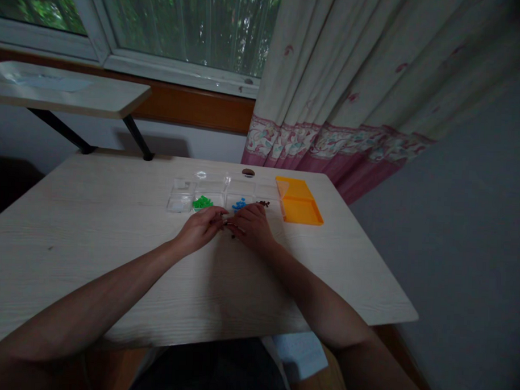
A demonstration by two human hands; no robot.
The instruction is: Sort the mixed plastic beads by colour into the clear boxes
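Observation:
My left hand (200,227) and my right hand (252,225) rest side by side on the pale wooden table (92,229), fingertips meeting in a pinch over small dark beads (233,234) that I can barely make out. Just beyond them stands a clear compartment box (187,187). Green beads (202,202), blue beads (239,204) and dark brown beads (263,203) lie in its near compartments. An orange lid (299,203) lies open at the box's right end.
A second small table (67,91) on black legs stands at the back left under the window. A flowered curtain (353,96) hangs at the back right. The table's right edge (381,262) drops off to the grey floor.

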